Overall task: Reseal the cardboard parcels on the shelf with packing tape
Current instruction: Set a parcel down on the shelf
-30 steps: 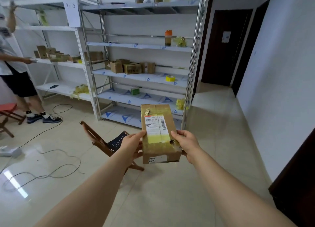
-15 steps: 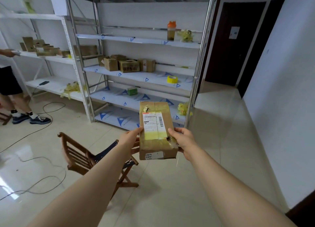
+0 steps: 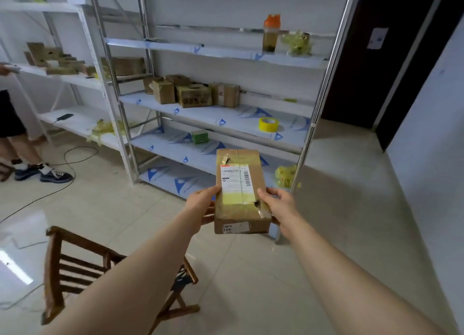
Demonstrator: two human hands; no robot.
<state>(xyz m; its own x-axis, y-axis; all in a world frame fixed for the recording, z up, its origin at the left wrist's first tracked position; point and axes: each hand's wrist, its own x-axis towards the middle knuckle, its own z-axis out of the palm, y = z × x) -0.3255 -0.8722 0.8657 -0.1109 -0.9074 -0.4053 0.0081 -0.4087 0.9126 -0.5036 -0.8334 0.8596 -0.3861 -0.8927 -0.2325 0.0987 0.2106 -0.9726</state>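
Both hands grip one cardboard parcel (image 3: 253,158) by its near end. The left hand (image 3: 202,205) clasps the left edge and the right hand (image 3: 277,205) the right edge, thumbs on top and fingers curled underneath. The parcel is in the air in front of the metal shelf (image 3: 226,117), label up and roughly level. A strip of pale yellow tape crosses the label, and the film at the near right corner looks torn and lifted.

The step in hand appears to be bringing the parcel to a place where it can be taped. The tape roll (image 3: 268,124) lies on the middle shelf, well apart from the other parcels (image 3: 193,96) further left on that level. Doing it well probably means laying the parcel flat on the bare shelf near the roll with the torn corner facing up. One hand could then pin it while the other takes the roll. The loose film should be pressed down first so new tape bonds to cardboard. A wooden chair (image 3: 60,264) stands near the left arm and should be avoided.
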